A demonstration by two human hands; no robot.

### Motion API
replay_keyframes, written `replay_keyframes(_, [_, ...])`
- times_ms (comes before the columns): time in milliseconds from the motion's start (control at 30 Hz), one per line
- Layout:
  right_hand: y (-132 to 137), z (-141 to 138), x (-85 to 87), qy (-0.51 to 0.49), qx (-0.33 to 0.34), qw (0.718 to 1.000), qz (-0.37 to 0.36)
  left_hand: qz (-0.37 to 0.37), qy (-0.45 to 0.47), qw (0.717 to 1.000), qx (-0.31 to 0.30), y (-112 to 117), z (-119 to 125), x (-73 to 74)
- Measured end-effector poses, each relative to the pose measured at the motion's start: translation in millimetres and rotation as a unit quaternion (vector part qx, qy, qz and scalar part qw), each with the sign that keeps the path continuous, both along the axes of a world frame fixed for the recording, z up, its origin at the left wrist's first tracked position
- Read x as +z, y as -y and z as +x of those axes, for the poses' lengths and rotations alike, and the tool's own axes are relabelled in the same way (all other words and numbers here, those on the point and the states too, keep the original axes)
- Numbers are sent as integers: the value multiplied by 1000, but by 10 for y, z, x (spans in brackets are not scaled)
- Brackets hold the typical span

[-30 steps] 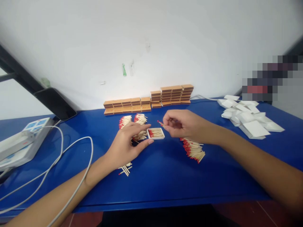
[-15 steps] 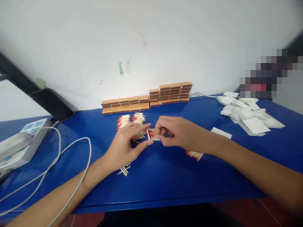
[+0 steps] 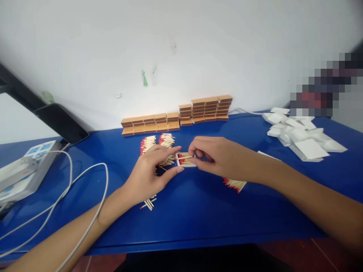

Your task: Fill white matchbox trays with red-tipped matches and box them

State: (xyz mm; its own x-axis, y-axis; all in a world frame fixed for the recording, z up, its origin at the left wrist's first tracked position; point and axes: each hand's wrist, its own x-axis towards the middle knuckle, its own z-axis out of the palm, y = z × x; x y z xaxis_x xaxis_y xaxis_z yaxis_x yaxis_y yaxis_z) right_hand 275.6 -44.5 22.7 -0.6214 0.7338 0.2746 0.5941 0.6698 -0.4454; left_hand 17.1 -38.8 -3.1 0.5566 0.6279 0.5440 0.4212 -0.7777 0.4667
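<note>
A small white matchbox tray (image 3: 186, 165) filled with red-tipped matches lies on the blue table, its right end partly covered. The thumb and index finger of my left hand (image 3: 151, 166) bracket the tray's left end, one on each long side. My right hand (image 3: 214, 156) pinches a match (image 3: 185, 157) over the tray, its red head pointing left. Beyond and partly under my left hand lie two heaps of matches (image 3: 149, 142). Several loose matches (image 3: 148, 204) are below that hand. Another heap of matches (image 3: 235, 184) shows under my right forearm.
Stacked brown matchboxes (image 3: 205, 110) line the wall. White empty trays (image 3: 303, 134) are piled at the right, and a white piece (image 3: 268, 155) lies behind my right forearm. At the left are a power strip (image 3: 36, 166), a black phone-like slab (image 3: 61, 122) and a looping white cable (image 3: 106, 181).
My right hand has shifted slightly right, and a match now shows between its fingertips above the tray. My left hand keeps its place. The view has tilted a little.
</note>
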Motion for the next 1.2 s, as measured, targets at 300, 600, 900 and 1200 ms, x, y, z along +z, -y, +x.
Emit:
replay_keyframes(300, [72,-63,47,-54,-18,998,39,-8,10,1000,1,0,-17,5])
replay_keyframes(600, [56,-84,-5,-49,10,998,38,-1,9,1000,2,-3,-16,11])
replay_keyframes(900, [-94,55,6,-12,-8,996,83,2,15,1000,-1,10,-16,2])
replay_keyframes(1200, [-30,17,11,-31,-2,995,93,8,24,1000,1,6,-24,30])
